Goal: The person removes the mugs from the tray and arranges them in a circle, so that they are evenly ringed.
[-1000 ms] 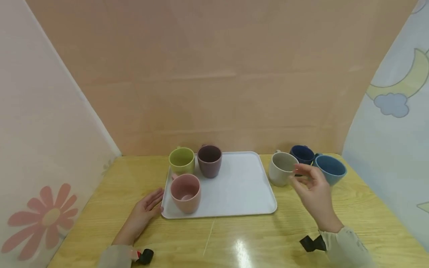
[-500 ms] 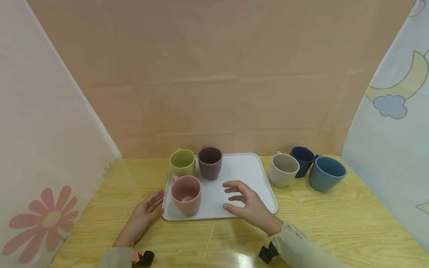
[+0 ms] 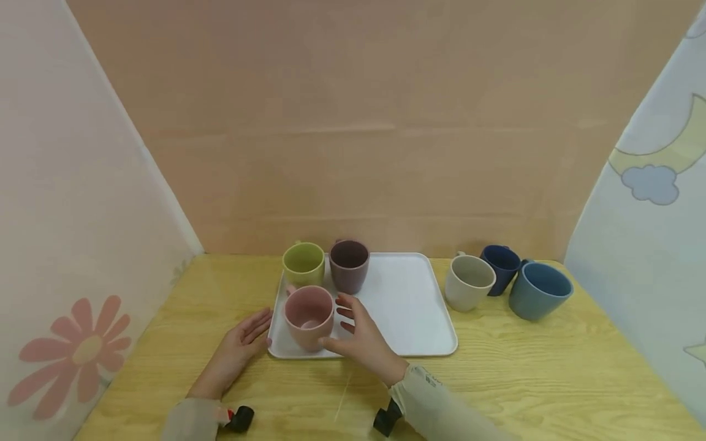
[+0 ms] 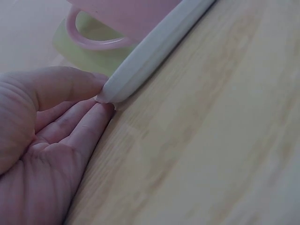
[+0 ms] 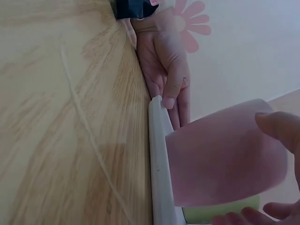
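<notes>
A pink mug [image 3: 309,318] stands upright on the left front of a white tray [image 3: 408,318], its handle toward the back left. My right hand [image 3: 358,334] curves about the mug's right side with fingers spread, thumb by its front. In the right wrist view, the thumb [image 5: 276,126] overlaps the mug near its rim. My left hand [image 3: 239,346] lies on the table at the tray's left edge. The left wrist view shows it pinching the tray's rim, thumb [image 4: 70,86] on top and fingers against the outer side. Behind the pink mug stand a green mug [image 3: 303,263] and a purple mug [image 3: 350,269].
Right of the tray, a cream mug [image 3: 466,291], a dark blue mug [image 3: 501,272] and a lighter blue mug [image 3: 535,294] stand close together on the wooden table [image 3: 524,373]. A brown backdrop [image 3: 358,153] rises behind, with decorated panels at both sides.
My right hand has swept left from beside the cream mug, across the tray, to the pink mug. The left hand keeps its place at the tray's edge. The mugs stand where they were.
</notes>
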{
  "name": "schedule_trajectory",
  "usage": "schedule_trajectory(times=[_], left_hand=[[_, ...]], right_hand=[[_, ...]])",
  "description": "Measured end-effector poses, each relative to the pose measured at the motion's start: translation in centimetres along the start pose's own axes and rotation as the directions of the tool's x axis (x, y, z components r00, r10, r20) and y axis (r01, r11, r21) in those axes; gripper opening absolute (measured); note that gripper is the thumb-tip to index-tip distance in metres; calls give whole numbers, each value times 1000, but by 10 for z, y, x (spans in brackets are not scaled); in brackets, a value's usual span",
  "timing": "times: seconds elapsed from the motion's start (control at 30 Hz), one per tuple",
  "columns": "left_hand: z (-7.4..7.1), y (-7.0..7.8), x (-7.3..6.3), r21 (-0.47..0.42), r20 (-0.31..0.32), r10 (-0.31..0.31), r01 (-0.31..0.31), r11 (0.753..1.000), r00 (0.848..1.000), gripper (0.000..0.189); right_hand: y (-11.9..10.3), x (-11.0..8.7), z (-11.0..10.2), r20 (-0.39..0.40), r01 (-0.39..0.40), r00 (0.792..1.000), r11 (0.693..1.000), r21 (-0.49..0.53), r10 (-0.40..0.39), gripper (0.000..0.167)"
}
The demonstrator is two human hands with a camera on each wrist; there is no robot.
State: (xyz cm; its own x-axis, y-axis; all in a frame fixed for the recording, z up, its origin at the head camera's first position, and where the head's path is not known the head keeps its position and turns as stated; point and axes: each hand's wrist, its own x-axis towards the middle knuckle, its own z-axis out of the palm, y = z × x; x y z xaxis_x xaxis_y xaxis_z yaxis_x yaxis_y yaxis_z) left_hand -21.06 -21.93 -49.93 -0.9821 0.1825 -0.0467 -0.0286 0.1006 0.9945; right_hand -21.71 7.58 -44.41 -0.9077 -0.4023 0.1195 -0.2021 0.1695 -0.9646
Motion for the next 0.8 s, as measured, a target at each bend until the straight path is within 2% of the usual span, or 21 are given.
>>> schedule_trajectory(times=[0.23,0.43,0.63,0.8], left_hand=[[3,2,3,-10,18,2,-2,1000,1000,72],[2,5,0,-9,-2,-27,27,1000,1000,71],[1,5,0,-4,11,3,-3,1000,1000,72],[1,5,-1,-17,6,-8,8,1000,1000,71]], right_hand=[[1,11,17,-59,24,998,1000,-7,-24,89],[-2,13,30,-105,31,994,999,-9,-32,88],[-1,14,30,-160,54,986,998,25,-50,84],[3,11,23,-165,27,986,999,17,-24,83]])
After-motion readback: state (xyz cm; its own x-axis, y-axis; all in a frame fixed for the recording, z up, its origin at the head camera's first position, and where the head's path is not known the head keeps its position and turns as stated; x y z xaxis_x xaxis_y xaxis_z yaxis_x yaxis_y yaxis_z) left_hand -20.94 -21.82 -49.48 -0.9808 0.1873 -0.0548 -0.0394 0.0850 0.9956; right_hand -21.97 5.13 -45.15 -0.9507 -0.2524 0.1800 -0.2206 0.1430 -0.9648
